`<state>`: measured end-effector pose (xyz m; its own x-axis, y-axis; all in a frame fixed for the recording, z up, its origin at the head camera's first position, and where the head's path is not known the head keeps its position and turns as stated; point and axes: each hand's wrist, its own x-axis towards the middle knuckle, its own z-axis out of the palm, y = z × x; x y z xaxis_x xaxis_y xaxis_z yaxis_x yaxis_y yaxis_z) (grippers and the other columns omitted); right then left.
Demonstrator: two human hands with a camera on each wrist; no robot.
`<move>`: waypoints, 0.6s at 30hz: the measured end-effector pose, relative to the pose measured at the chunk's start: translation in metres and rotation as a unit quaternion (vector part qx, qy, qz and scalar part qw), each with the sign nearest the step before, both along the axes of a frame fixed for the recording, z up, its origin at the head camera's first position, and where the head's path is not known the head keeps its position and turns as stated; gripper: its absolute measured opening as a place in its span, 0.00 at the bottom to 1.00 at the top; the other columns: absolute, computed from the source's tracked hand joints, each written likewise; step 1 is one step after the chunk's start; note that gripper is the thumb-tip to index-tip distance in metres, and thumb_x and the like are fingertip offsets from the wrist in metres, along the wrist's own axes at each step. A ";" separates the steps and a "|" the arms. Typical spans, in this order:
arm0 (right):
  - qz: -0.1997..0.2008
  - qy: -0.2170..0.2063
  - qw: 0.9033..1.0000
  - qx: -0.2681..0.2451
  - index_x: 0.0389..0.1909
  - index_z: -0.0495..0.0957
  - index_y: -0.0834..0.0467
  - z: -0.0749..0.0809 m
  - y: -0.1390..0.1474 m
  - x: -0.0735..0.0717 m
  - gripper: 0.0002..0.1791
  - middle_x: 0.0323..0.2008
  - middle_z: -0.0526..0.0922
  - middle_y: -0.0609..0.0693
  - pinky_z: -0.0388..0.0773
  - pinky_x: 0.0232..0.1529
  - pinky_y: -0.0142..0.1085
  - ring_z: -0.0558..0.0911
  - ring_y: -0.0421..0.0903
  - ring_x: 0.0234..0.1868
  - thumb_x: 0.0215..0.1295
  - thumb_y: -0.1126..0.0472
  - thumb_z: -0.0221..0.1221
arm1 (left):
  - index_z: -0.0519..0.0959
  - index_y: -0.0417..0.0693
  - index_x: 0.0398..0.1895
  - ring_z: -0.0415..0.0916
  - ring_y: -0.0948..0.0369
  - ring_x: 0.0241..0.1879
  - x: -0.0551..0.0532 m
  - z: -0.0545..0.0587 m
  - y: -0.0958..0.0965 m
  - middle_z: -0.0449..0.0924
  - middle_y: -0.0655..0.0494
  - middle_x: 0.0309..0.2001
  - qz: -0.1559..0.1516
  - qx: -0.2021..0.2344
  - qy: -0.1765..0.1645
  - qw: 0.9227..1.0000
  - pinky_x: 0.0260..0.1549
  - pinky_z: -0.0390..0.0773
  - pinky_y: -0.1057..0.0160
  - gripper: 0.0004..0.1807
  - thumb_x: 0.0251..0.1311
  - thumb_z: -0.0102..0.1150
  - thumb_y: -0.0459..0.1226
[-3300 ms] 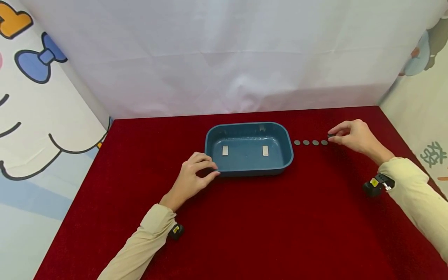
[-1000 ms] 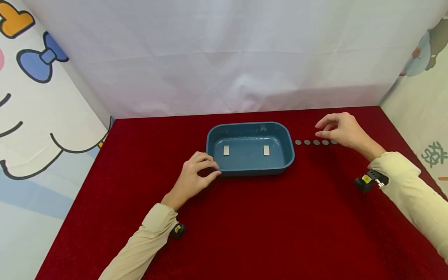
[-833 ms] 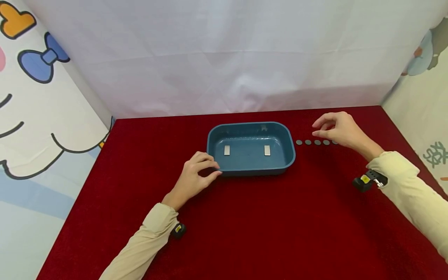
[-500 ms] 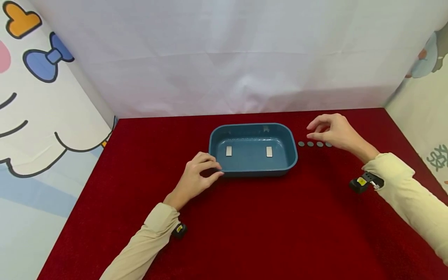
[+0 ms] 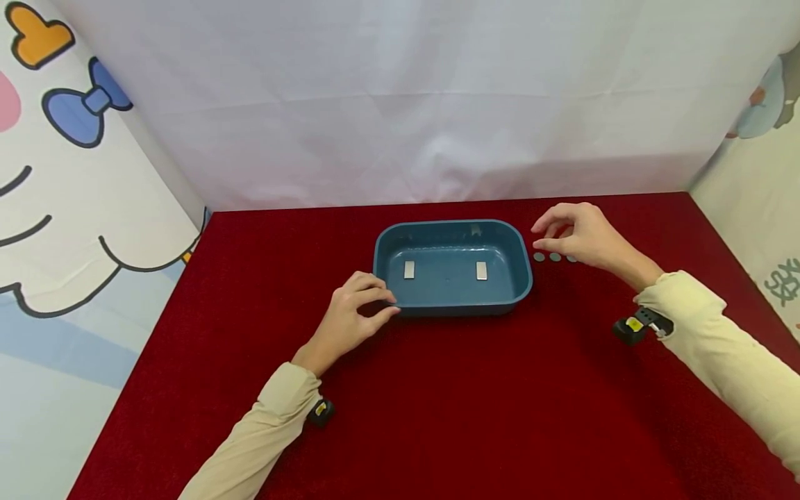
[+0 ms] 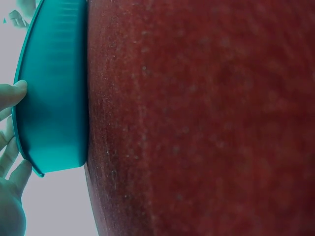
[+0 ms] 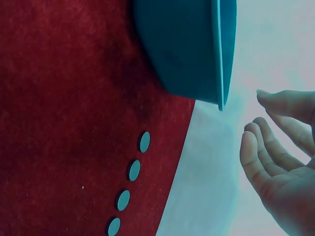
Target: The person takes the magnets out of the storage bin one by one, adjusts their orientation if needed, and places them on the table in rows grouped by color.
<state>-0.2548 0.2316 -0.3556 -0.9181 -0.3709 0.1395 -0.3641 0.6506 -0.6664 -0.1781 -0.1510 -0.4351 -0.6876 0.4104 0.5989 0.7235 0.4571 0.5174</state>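
A blue rectangular plastic tub stands on the red cloth, with two small silvery rectangular blocks, one on the left and one on the right, lying flat inside. My left hand pinches the tub's front left rim; in the left wrist view the thumb presses its outer wall. Right of the tub runs a straight row of several small grey round discs. Above this row hovers my right hand, fingers bent and thumb apart, with nothing between them. It partly covers the row in the head view; the right wrist view shows several discs.
Red cloth covers the table. A white curtain hangs along the back edge, and printed cartoon panels stand at the left and right. Each wrist wears a small black camera, such as the right one.
My right hand earlier held a dark disc at the row's right end. That disc now lies in the row, and the emptied hand has moved left toward the tub. My left hand stays put.
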 end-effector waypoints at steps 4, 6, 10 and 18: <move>0.009 -0.004 1.000 -0.004 0.38 0.81 0.61 -0.001 -0.005 -0.001 0.10 0.24 0.80 0.53 0.76 0.20 0.35 0.77 0.48 0.19 0.53 0.68 0.67 | 0.84 0.44 0.28 0.71 0.56 0.41 -0.001 -0.001 0.000 0.77 0.52 0.36 -0.001 0.001 0.006 1.000 0.41 0.77 0.59 0.06 0.47 0.72 0.31; 0.016 -0.009 1.000 -0.008 0.38 0.81 0.61 -0.001 -0.007 -0.001 0.10 0.24 0.80 0.53 0.75 0.20 0.35 0.77 0.48 0.19 0.53 0.68 0.67 | 0.84 0.44 0.28 0.71 0.57 0.41 -0.001 -0.002 0.000 0.77 0.52 0.36 -0.002 0.001 0.007 1.000 0.41 0.77 0.59 0.06 0.47 0.72 0.31; 0.028 -0.021 0.999 -0.018 0.38 0.81 0.62 0.000 -0.012 -0.002 0.11 0.24 0.80 0.54 0.75 0.19 0.35 0.76 0.48 0.18 0.53 0.68 0.68 | 0.84 0.44 0.28 0.71 0.57 0.42 -0.001 -0.002 -0.001 0.77 0.53 0.36 -0.003 0.002 0.007 1.000 0.42 0.76 0.60 0.06 0.47 0.72 0.32; 0.042 -0.027 0.998 -0.024 0.39 0.80 0.64 -0.002 -0.021 -0.004 0.13 0.28 0.81 0.55 0.77 0.23 0.33 0.78 0.48 0.24 0.52 0.69 0.68 | 0.84 0.44 0.28 0.71 0.57 0.42 -0.002 -0.003 -0.001 0.77 0.53 0.36 -0.004 0.003 0.006 1.000 0.42 0.76 0.59 0.06 0.47 0.72 0.32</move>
<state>-0.2584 0.2110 -0.3575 -0.8907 -0.4413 0.1095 -0.3783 0.5857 -0.7168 -0.1797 -0.1522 -0.4378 -0.6775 0.4130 0.6086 0.7329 0.4484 0.5116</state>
